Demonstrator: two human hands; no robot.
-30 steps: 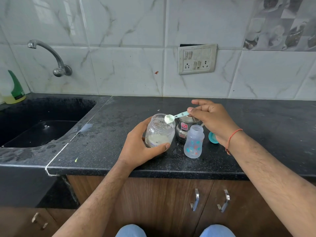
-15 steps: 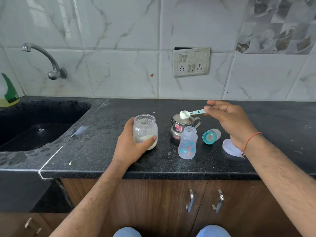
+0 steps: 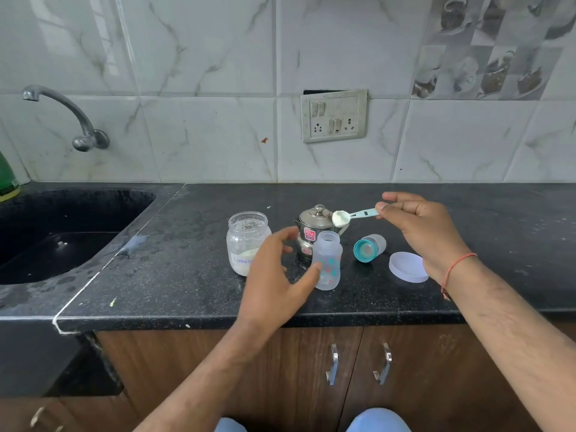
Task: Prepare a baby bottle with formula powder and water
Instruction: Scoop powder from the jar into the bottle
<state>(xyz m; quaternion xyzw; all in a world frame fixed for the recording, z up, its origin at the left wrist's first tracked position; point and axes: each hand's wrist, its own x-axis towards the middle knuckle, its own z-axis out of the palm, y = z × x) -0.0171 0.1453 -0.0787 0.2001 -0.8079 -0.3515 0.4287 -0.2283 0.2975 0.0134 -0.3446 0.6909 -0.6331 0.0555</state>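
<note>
Black granite counter (image 3: 187, 275) with a sink (image 3: 62, 238) off to the left, marble tiles behind. Right hand (image 3: 417, 232) pinches the handle of a scoop (image 3: 352, 216) and holds it level, heaped with white powder, just above and a bit behind the open mouth of the bottle (image 3: 327, 260) — level so nothing spills before it's over the neck, I'd say. Left hand (image 3: 274, 275) is spread, fingers relaxed, holding nothing, thumb tip touching or nearly touching the bottle's side — looks like it's about to steady it, since an empty plastic bottle would tip easily. Jar (image 3: 247, 244) stands uncapped just left of that hand, a little powder in the bottom. Its lid (image 3: 408, 266) lies flat near the right wrist. Teat cap (image 3: 369, 247) lies on its side to the right of the bottle, out of the way. Steel kettle (image 3: 314, 232) sits right behind the bottle, lid on, presumably the water. Bottle looks empty to me, though it's hard to be sure.
</note>
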